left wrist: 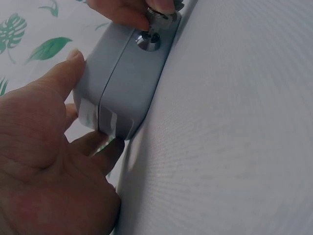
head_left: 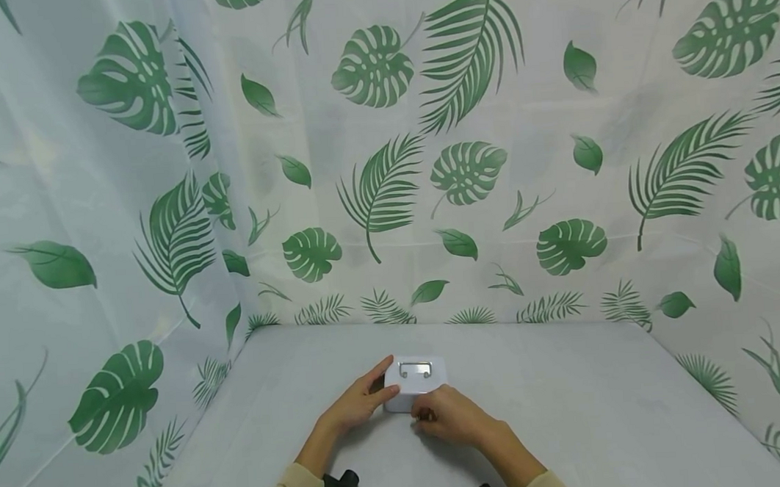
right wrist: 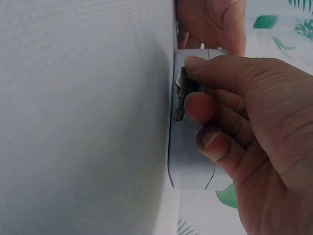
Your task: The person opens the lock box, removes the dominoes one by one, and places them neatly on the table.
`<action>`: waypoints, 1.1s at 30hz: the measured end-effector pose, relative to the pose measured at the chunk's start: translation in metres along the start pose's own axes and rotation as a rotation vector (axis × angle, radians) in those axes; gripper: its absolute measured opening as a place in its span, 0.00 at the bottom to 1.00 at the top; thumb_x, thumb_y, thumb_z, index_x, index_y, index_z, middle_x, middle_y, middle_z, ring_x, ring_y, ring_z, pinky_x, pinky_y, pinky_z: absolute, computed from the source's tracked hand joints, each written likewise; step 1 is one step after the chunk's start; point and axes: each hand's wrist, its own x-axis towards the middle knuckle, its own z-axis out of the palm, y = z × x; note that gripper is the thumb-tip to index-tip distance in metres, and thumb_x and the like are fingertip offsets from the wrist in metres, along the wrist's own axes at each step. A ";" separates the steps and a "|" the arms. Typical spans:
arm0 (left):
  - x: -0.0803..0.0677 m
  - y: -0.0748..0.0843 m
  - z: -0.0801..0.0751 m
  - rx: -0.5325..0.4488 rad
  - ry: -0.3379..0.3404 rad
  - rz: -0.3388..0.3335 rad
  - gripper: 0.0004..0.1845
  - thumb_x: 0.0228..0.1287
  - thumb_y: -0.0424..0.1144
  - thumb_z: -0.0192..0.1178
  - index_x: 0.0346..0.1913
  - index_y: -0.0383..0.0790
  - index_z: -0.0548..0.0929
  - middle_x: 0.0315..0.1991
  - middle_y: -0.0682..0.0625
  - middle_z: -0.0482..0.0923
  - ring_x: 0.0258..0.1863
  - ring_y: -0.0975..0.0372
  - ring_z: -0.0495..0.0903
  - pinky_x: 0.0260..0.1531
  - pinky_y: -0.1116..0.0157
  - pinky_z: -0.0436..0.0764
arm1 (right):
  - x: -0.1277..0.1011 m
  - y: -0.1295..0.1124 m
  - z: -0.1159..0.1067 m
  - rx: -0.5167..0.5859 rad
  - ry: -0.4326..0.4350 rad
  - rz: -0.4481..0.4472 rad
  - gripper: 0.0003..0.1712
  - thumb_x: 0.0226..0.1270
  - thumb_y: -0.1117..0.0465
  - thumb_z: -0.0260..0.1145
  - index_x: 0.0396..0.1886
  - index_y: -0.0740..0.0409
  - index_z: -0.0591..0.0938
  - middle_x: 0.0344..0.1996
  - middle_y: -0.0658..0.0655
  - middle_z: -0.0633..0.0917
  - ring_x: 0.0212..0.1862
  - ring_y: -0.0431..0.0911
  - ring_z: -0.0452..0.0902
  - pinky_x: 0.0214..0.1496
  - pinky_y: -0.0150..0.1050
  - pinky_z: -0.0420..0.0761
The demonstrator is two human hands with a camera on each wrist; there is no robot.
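Note:
A small white cash box [head_left: 403, 403] with a metal carry handle [head_left: 415, 369] on its lid sits on the table. My left hand [head_left: 357, 403] holds its left side; in the left wrist view the thumb lies against the lid edge and other fingers touch the lower side. My right hand [head_left: 453, 415] is at the box's front, pinching a key [left wrist: 155, 24] between thumb and index finger. The key meets the round silver lock [left wrist: 148, 41]; how deep it sits is hidden. A second key [right wrist: 180, 108] hangs loose beside the pinching fingers in the right wrist view.
A white cloth covers the table [head_left: 570, 396]. Leaf-printed curtains [head_left: 520, 192] stand behind it and along the sides. Black wrist-worn devices [head_left: 342, 485] show near both sleeves at the bottom.

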 end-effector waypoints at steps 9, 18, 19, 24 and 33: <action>0.002 0.002 -0.004 0.009 0.010 0.001 0.40 0.75 0.58 0.59 0.83 0.54 0.58 0.84 0.53 0.54 0.84 0.53 0.50 0.83 0.45 0.50 | 0.004 -0.001 -0.002 -0.045 0.043 0.011 0.05 0.62 0.67 0.77 0.34 0.54 0.88 0.29 0.46 0.88 0.30 0.29 0.75 0.34 0.27 0.82; 0.000 0.000 -0.001 -0.004 0.004 -0.001 0.39 0.75 0.58 0.60 0.83 0.56 0.58 0.84 0.52 0.55 0.84 0.52 0.51 0.82 0.45 0.51 | 0.001 -0.001 0.000 -0.063 0.053 0.011 0.05 0.60 0.67 0.78 0.34 0.55 0.88 0.30 0.46 0.89 0.32 0.29 0.77 0.35 0.27 0.83; 0.000 0.000 -0.001 -0.008 0.004 -0.001 0.39 0.75 0.58 0.60 0.83 0.56 0.58 0.84 0.52 0.55 0.84 0.52 0.51 0.82 0.45 0.51 | 0.001 -0.001 0.000 -0.067 0.056 0.009 0.05 0.60 0.67 0.78 0.34 0.55 0.88 0.30 0.46 0.89 0.32 0.29 0.77 0.35 0.27 0.83; -0.002 0.001 -0.001 -0.025 0.000 -0.010 0.40 0.75 0.57 0.60 0.83 0.56 0.58 0.84 0.52 0.54 0.84 0.52 0.50 0.83 0.45 0.50 | 0.001 -0.002 0.000 -0.082 0.068 0.004 0.05 0.60 0.67 0.78 0.33 0.55 0.89 0.30 0.47 0.89 0.31 0.30 0.76 0.34 0.28 0.82; -0.001 0.002 0.000 -0.011 0.006 -0.023 0.40 0.74 0.59 0.60 0.83 0.59 0.59 0.84 0.53 0.55 0.84 0.53 0.51 0.82 0.44 0.52 | 0.000 -0.003 0.001 -0.098 0.079 0.012 0.05 0.60 0.65 0.79 0.33 0.55 0.89 0.31 0.47 0.90 0.33 0.30 0.79 0.37 0.29 0.84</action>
